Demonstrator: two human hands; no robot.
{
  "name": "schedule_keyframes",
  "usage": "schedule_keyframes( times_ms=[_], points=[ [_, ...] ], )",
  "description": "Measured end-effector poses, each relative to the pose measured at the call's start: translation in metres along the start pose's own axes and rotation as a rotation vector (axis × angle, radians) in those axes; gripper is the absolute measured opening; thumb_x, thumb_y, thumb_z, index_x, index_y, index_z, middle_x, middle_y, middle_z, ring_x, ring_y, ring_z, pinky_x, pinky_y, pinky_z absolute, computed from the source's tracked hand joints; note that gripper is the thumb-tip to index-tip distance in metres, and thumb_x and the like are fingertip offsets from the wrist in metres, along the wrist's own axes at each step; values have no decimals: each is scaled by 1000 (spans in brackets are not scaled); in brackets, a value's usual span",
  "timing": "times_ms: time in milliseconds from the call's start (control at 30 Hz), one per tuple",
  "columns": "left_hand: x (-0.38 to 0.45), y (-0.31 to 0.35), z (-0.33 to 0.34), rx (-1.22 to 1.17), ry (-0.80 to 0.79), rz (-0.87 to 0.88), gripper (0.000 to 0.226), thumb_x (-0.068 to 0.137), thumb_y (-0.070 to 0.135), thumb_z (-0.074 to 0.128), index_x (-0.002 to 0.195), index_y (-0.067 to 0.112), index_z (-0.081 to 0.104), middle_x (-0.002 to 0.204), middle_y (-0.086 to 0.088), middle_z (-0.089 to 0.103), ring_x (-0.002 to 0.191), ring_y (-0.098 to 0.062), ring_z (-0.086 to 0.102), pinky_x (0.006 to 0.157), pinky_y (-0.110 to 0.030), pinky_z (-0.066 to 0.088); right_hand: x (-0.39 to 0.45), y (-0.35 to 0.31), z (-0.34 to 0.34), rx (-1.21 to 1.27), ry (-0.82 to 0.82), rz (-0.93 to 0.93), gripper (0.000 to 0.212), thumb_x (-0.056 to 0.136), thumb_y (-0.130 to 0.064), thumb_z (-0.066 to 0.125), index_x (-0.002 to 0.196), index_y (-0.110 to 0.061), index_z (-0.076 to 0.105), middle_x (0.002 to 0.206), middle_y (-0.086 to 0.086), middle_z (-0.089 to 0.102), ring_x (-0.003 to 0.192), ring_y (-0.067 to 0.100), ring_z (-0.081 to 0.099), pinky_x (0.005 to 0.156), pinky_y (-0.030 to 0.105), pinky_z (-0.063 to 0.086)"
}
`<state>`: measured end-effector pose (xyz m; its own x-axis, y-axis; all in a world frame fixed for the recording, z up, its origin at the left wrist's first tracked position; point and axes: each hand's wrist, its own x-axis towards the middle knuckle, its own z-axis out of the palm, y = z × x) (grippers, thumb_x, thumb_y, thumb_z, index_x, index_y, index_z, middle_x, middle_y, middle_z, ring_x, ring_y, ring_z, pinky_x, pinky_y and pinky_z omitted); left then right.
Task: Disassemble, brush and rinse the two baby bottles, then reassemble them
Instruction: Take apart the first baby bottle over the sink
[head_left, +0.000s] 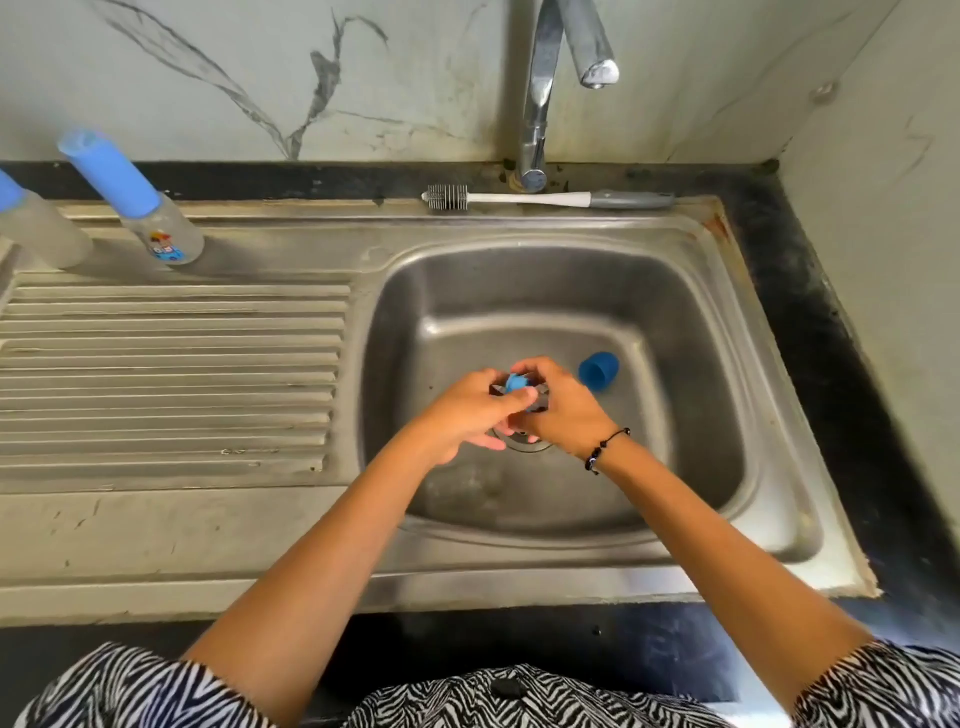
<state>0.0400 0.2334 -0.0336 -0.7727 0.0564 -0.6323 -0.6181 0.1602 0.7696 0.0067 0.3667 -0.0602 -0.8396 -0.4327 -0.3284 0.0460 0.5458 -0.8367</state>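
I am wearing a short-sleeved top (467, 696) in a zebra print — black and white wavy stripes running in zigzag bands across the chest and both sleeves. The sleeves are ending above my elbows, so both forearms are showing bare. Around my right wrist I am wearing a thin black cord bracelet (605, 447) — it is carrying a few small dark beads, and a short knotted end is sticking out from it. My left hand (467, 415) and right hand (561, 410) are wearing no gloves and no rings.
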Motion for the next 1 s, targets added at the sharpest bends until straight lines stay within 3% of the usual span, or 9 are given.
schedule_keyframes(
  times_ms=[133,267,400,567,667,767,867,1000],
  points=[
    [-3,0,-3,-97,142,101,29,91,13,62,118,7,54,100,-8,62,83,-19,64,73,-30,58,-12,-19,-2,405,-113,52,51,78,13,62,121,-13,53,117,13,58,92,22,61,90,34,51],
    [-10,-2,-13,-133,55,206,37,93,4,55,130,3,51,111,-15,60,90,-22,64,68,-23,57,-23,-24,-17,692,-186,49,34,88,7,54,118,-10,55,120,13,59,89,27,68,85,31,56],
    [-14,2,-9,-171,174,237,30,92,2,56,121,-3,51,102,-13,61,77,-19,64,69,-24,56,-26,-24,-23,847,-181,52,40,87,2,54,127,-1,49,118,15,57,84,25,70,79,28,57],
    [-17,5,-10,-69,180,276,20,88,-3,59,108,-3,58,82,-5,65,69,-14,62,74,-23,52,-28,-24,-15,791,-77,58,35,90,4,53,125,7,50,103,13,63,80,17,69,80,26,57],
    [-21,6,-11,-105,187,290,15,88,-3,61,102,1,60,81,-6,65,69,-14,62,73,-22,52,-33,-25,-15,822,-111,15,30,85,2,60,115,-4,59,103,10,65,87,18,69,86,27,55],
    [-23,4,-12,-132,200,301,9,88,-1,60,95,5,62,82,-7,67,68,-16,65,70,-22,54,-35,-25,-16,697,-125,-28,40,74,-9,75,111,-15,62,107,9,67,96,24,67,92,35,51],
    [-26,4,-10,-144,205,312,12,90,3,60,101,2,62,87,-11,69,70,-19,68,75,-27,55,-35,-28,-14,599,-33,-34,41,74,-11,76,114,-13,63,108,13,69,97,31,67,93,43,49],
    [-33,7,-12,-175,131,332,15,90,8,61,105,4,60,94,-11,68,81,-22,68,85,-29,54,-35,-35,-11,632,62,-64,24,81,1,68,104,-8,64,96,12,70,82,22,70,80,30,57]
  ],
)
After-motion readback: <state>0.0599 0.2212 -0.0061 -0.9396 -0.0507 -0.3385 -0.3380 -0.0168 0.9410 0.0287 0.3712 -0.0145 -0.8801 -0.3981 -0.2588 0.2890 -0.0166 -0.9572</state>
